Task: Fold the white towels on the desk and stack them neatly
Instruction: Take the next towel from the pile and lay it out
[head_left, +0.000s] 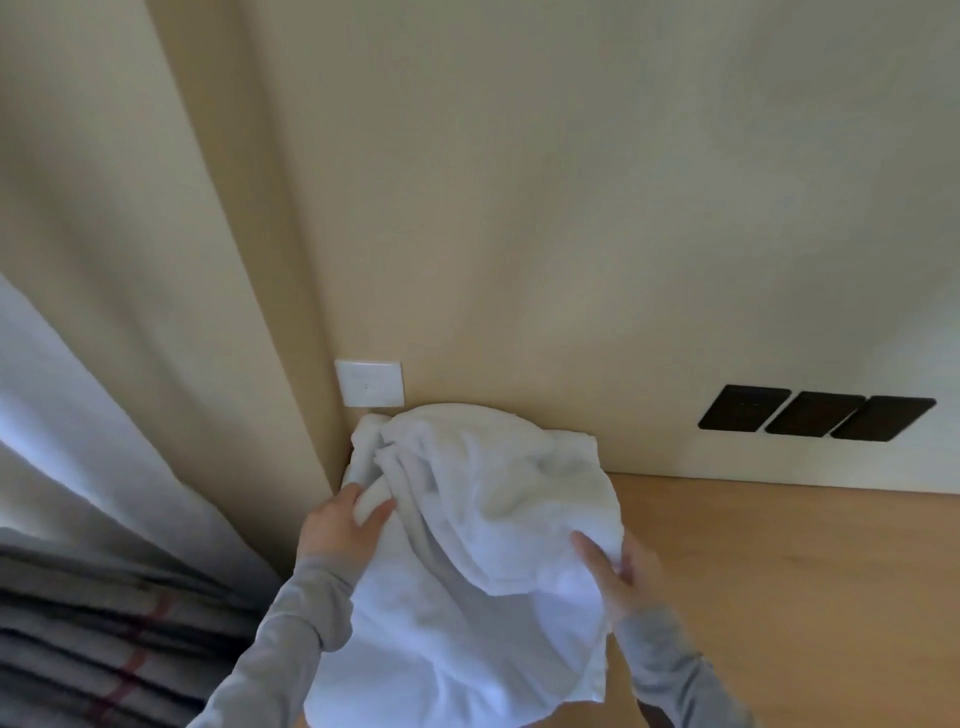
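A crumpled white towel (483, 525) is bunched at the left end of the wooden desk (779, 571), against the wall corner, and hangs down toward me. My left hand (343, 525) grips a rolled fold at the towel's upper left. My right hand (618, 577) pinches the towel's right edge, thumb on top. Both arms wear grey sleeves. The towel hides the desk surface beneath it.
A beige wall stands behind the desk with a white switch plate (370, 383) and three dark socket plates (815, 413). A white curtain (78, 441) hangs at the left, above striped grey fabric (104, 639). Bare wood lies to the right of the towel.
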